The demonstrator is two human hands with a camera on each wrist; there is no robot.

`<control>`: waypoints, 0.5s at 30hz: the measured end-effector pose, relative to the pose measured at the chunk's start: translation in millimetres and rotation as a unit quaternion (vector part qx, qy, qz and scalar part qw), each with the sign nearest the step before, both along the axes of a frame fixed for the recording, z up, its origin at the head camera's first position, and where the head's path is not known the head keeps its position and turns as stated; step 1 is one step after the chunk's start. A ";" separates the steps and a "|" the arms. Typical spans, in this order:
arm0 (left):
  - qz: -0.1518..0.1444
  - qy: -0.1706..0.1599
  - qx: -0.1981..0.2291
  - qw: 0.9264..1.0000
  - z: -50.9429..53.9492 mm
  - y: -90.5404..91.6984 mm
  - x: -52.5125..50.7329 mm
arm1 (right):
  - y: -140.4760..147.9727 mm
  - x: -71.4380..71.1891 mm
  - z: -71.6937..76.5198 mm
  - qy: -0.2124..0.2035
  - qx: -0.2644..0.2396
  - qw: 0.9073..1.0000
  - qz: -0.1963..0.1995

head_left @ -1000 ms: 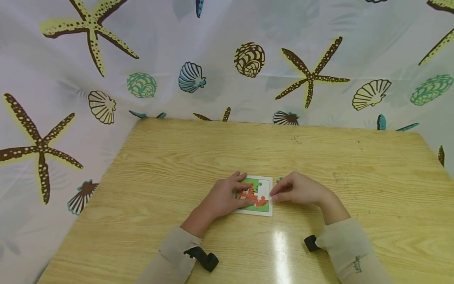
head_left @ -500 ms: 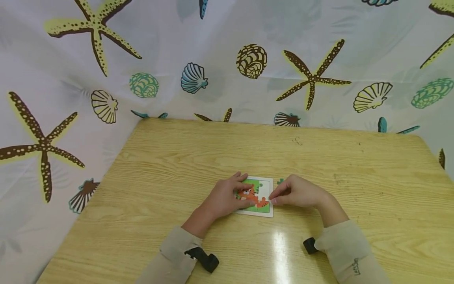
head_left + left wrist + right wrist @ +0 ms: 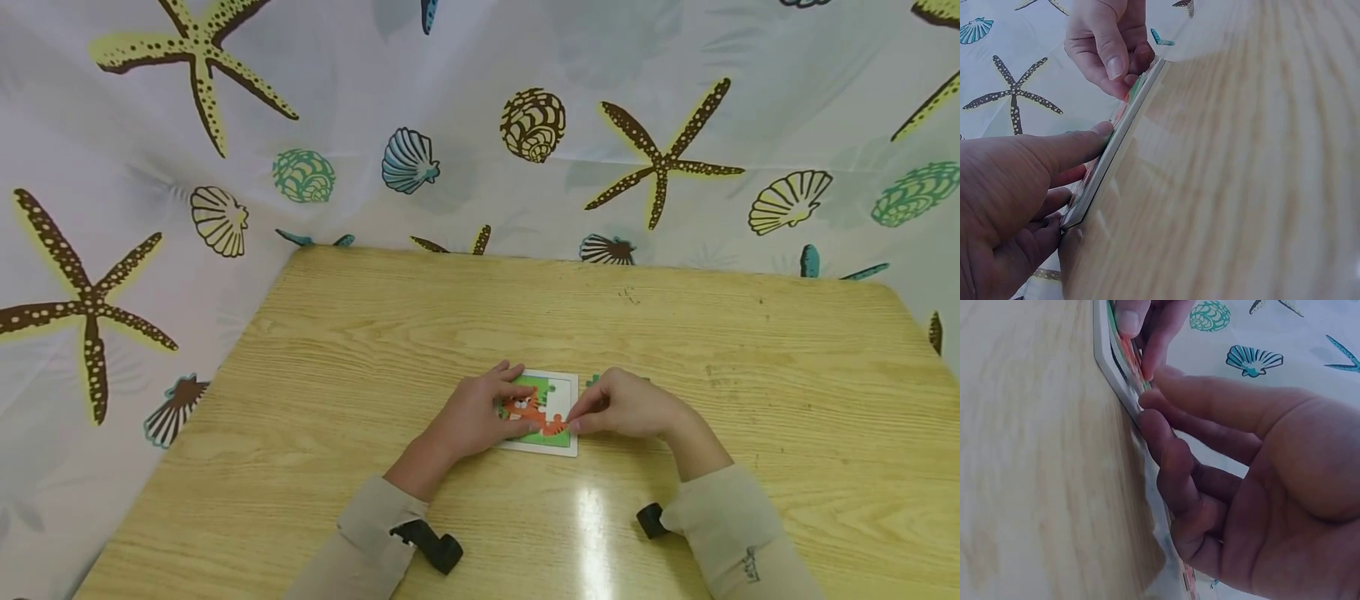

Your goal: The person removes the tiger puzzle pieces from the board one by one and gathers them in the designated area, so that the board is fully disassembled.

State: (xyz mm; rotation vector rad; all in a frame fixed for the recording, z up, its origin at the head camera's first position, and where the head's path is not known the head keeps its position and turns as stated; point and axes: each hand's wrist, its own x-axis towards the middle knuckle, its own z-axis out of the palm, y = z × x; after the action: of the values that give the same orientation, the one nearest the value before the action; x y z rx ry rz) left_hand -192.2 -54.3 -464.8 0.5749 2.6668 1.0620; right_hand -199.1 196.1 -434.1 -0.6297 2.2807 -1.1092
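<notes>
A small puzzle board [image 3: 572,446] with a white rim lies on the table, showing an orange striped animal on green; its upper right part is bare white. My left hand [image 3: 472,417] rests across the board's left side, fingers spread, with its thumb [image 3: 1102,129] on the picture in the left wrist view. At the right edge my right hand [image 3: 637,406] pinches thumb and forefinger together at an orange puzzle piece [image 3: 556,427], largely hidden by the fingertips in the right wrist view. Its other fingers [image 3: 1179,481] are curled loosely.
Green puzzle pieces [image 3: 592,381] lie just beyond the board's right side, partly hidden by my right hand. The wooden table [image 3: 375,333] extends around the board, with a curtain [image 3: 465,100] printed with starfish and shells behind it. Black wrist mounts [image 3: 442,552] hang at both sleeves.
The right hand has shifted slightly left and toward me along the board's right edge, its fingertips now beside the orange piece. More of the green pieces behind it shows. The left hand stays put.
</notes>
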 end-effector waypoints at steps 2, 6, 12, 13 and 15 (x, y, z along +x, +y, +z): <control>-0.001 0.000 -0.002 1.000 0.7 0.0 -0.1 | -2.6 1.0 0.9 -0.008 0.001 1.000 -0.015; -0.001 0.001 0.000 1.000 2.8 0.5 -0.1 | -5.9 1.8 1.5 -0.022 -0.005 0.999 -0.036; 0.001 -0.006 0.002 1.000 3.0 0.7 0.4 | -10.4 4.9 1.9 -0.037 -0.013 0.998 -0.054; 0.001 -0.006 0.002 1.000 2.8 0.7 0.5 | -11.2 5.5 2.0 -0.036 -0.013 0.998 -0.057; 0.000 -0.006 0.003 1.000 1.9 0.6 0.3 | -12.6 6.3 2.2 -0.032 -0.013 0.998 -0.061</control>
State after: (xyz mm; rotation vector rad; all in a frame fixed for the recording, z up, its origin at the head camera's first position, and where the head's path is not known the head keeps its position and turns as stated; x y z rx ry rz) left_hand -191.8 -53.6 -462.9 0.5684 2.6546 1.0705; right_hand -192.8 183.4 -431.9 -0.4622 2.2781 -1.1998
